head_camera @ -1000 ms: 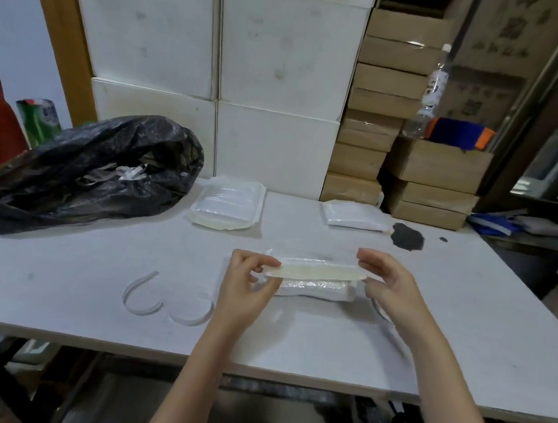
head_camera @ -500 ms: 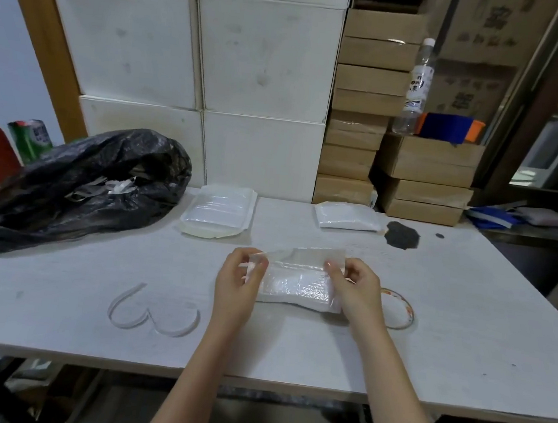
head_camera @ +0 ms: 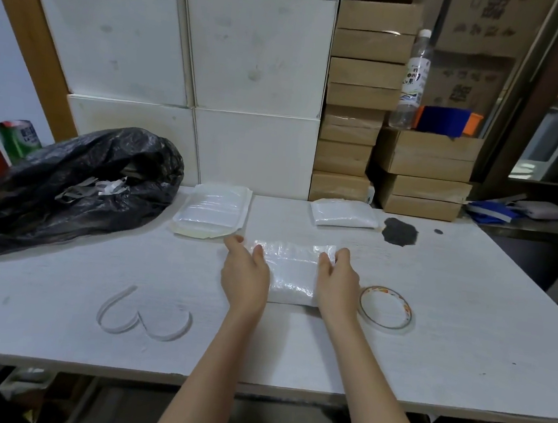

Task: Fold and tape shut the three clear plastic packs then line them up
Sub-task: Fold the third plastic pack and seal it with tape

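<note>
A clear plastic pack (head_camera: 293,271) with white contents lies flat on the white table (head_camera: 447,332), in the middle. My left hand (head_camera: 245,273) rests on its left end and my right hand (head_camera: 337,279) on its right end, thumbs on top, fingers stretched along the sides. A stack of clear packs (head_camera: 212,209) sits behind it to the left. Another folded pack (head_camera: 343,213) lies at the back, right of centre. A roll of clear tape (head_camera: 385,308) lies flat just right of my right hand.
A black rubbish bag (head_camera: 67,185) holding paper strips fills the table's left back. Two curled white strips (head_camera: 142,317) lie near the front left. White boxes (head_camera: 251,70) and brown cartons (head_camera: 360,116) are stacked behind the table. A dark stain (head_camera: 399,231) marks the back right.
The pack, held up by its flap a second ago, has been folded over and laid flat. Both hands came down onto its ends. The tape roll is uncovered.
</note>
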A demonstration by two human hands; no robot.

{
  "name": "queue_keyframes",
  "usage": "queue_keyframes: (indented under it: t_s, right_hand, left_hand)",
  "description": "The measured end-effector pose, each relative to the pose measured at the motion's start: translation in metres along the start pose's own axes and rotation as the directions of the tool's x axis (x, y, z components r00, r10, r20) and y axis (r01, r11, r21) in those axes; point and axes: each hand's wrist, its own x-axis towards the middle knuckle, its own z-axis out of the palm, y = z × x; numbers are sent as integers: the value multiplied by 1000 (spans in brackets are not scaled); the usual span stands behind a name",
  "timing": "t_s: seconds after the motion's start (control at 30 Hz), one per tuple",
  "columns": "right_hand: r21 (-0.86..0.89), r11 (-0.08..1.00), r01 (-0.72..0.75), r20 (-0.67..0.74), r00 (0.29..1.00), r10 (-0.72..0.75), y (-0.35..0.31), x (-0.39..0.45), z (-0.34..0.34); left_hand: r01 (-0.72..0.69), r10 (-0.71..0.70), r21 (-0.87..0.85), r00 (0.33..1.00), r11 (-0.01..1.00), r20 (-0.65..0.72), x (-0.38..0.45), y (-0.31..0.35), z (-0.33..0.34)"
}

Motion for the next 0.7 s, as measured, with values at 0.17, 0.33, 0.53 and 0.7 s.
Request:
queue_keyframes:
  t_s: [0.17, 0.33, 0.53, 0.7]
  right_hand:
    - [-58, 993, -104, 25, 994, 106, 0, 5, 4]
    - [-46, 976, -212, 18, 977, 213, -1, 9, 3]
    - [-592, 802, -75, 104, 980, 169, -24, 20, -7]
    - [-530, 698, 481, 292, 877, -382, -37, 13, 4]
  left_hand:
    - [43, -45, 71, 999, 997, 21, 0, 3, -1]
    - [99, -105, 96, 993, 990, 60, 4, 2, 0]
    - [132, -136, 72, 989, 989, 64, 2, -1, 2]
    - [135, -137, 52, 990, 989, 38, 3, -6, 3]
